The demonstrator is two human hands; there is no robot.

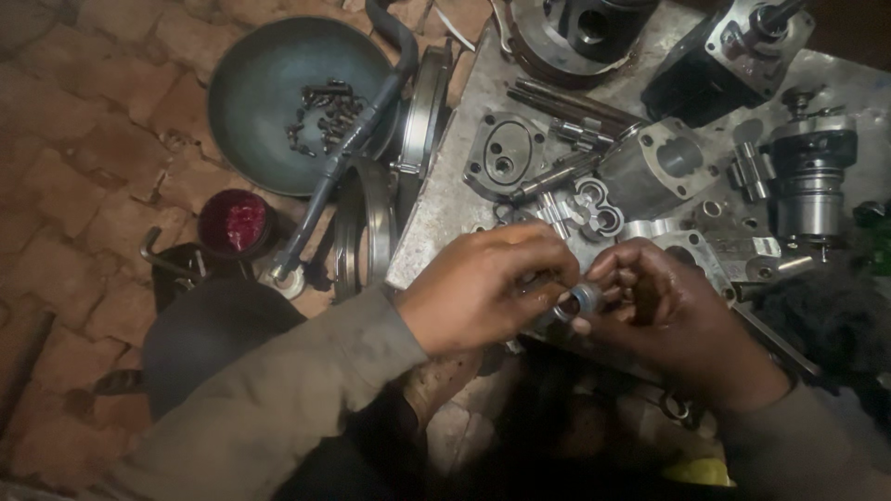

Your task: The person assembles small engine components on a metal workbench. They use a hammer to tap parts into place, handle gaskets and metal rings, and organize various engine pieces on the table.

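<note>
1. Fingers (548,278) of the left hand (483,292) are curling closed around a small metal ring part (577,301), held just above the metal plate (445,213).
2. Right hand (664,311) is pinching the same part from the other side; gripping it squarely is probably keeping it steady.
3. Nothing here is showing packaging or labels; a red-filled round tin (234,224) is sitting on the brick floor (83,139), far left.

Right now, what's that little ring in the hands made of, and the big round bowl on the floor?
The small ring, pinched between left hand and right hand, looks like bare metal: grey with a dull shine. The bowl seems metal too, dark and matte, with small bolts inside.
</note>
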